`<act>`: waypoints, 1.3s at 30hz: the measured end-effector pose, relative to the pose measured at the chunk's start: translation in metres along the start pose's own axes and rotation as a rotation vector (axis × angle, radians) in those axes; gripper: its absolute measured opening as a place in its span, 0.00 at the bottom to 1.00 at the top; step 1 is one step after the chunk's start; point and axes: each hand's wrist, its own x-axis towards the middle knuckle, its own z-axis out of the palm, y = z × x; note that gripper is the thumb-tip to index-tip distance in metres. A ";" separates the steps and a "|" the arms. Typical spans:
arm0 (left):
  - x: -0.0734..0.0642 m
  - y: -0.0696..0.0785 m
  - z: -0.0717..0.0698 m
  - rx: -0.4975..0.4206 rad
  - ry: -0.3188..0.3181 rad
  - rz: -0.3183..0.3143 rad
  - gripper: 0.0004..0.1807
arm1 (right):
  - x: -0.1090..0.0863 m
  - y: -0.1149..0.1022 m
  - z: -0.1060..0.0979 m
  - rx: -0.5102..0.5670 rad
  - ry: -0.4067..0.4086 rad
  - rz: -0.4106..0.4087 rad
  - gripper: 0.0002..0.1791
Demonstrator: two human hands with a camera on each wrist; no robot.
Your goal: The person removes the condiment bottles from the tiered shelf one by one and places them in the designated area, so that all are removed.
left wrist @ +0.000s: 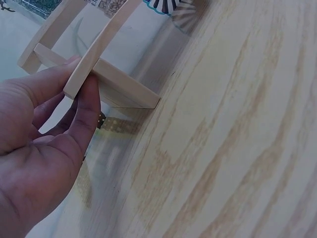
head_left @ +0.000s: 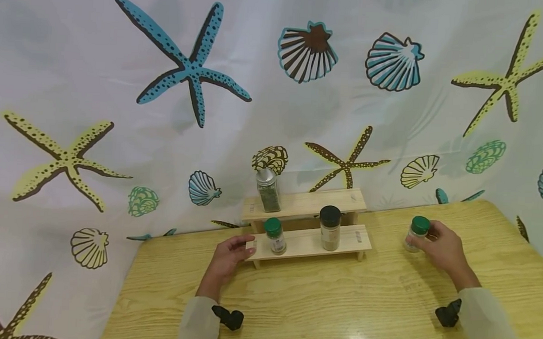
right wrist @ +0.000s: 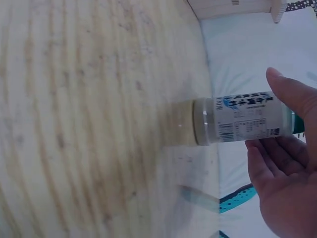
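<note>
In the head view a two-step wooden rack stands against the patterned cloth. My left hand pinches the left end of its lower step, thumb above and fingers beneath, as the left wrist view shows at the step's end. Off to the right, my right hand holds a green-lidded spice jar between thumb and fingers. The jar's white printed label shows in the right wrist view; whether its base touches the table cannot be told.
On the lower step stand another green-lidded jar and a black-lidded jar. A silver-lidded jar of dried herbs is on the upper step. Behind the wooden table hangs a cloth printed with starfish and shells.
</note>
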 end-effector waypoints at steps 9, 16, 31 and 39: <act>0.005 0.002 0.002 -0.030 -0.062 0.000 0.22 | 0.008 -0.021 -0.024 -0.012 0.026 -0.022 0.39; 0.008 0.003 0.004 -0.028 -0.052 0.014 0.21 | 0.023 -0.065 -0.034 0.003 0.083 -0.096 0.38; 0.009 0.007 0.005 0.019 -0.030 0.004 0.20 | 0.056 -0.187 0.009 0.215 -0.006 -0.283 0.34; 0.001 0.001 0.000 0.047 0.014 0.008 0.19 | 0.066 -0.233 0.059 0.235 -0.133 -0.311 0.33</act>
